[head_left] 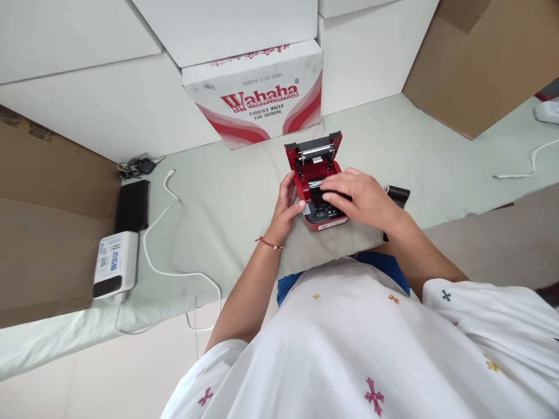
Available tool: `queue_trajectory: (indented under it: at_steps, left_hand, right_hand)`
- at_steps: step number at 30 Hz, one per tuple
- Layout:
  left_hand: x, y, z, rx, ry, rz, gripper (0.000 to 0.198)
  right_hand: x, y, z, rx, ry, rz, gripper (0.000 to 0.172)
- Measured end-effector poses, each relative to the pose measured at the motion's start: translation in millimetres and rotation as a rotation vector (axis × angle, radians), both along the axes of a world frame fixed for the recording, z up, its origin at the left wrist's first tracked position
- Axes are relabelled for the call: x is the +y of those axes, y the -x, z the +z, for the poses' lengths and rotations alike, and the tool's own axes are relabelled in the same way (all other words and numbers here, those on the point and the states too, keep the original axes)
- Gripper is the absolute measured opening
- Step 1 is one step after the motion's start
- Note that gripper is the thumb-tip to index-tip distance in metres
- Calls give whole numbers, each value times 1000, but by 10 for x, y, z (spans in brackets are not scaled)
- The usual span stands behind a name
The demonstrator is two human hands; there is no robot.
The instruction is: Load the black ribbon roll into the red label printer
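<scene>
A small red and black label printer stands on the cloth-covered table with its lid raised, showing a roller inside the lid. My left hand grips the printer's left side, thumb at the front corner and fingers along the wall. Over the open compartment reaches my right hand, its fingers stretched out and apart at a dark shiny roll inside. The hand partly covers that roll, and I see nothing gripped in it. A black roll-like thing lies behind my right forearm, partly hidden.
A Wahaha water carton stands behind the printer, against white boxes. On the left are a white device, a black wallet-like item, keys and a white cable. Brown cartons flank the table.
</scene>
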State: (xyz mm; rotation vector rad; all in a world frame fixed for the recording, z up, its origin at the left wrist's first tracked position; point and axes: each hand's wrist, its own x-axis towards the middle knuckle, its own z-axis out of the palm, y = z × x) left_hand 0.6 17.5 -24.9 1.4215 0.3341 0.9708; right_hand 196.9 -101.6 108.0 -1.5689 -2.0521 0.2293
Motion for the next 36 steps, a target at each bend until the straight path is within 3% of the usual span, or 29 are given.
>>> queue_trajectory:
  at_steps: [4,8,14,18,21,24,29,36]
  left_hand:
    - [-7,10,29,6,6,17,86]
    - [39,0,110,70,3,176,79]
    - [372,-170,475,150,-83,400,63]
    - [551,-339,725,159,-82,367,60]
    - [453,-351,835,189,-116,330,66]
    - [217,-211,895,238,-255,326,64]
    - [-116,120,826,354,-586,279,56]
    - [-387,245,496,324,-657,261,44]
  right_hand:
    - [-397,100,-249,-24,-132,30,30]
    - [-565,157,-444,-49,-175,-52,34]
    - [-583,107,-566,30,-257,-50,34]
    - [-585,103,-586,53,-217,-49,36]
    - [-602,123,-581,57,-229,-55,36]
    - [-617,138,-596,44,-255,-55,37]
    - [-624,135,-704,62,-245,-67,40]
    - [-627,129,-848,114,-280,-58,42]
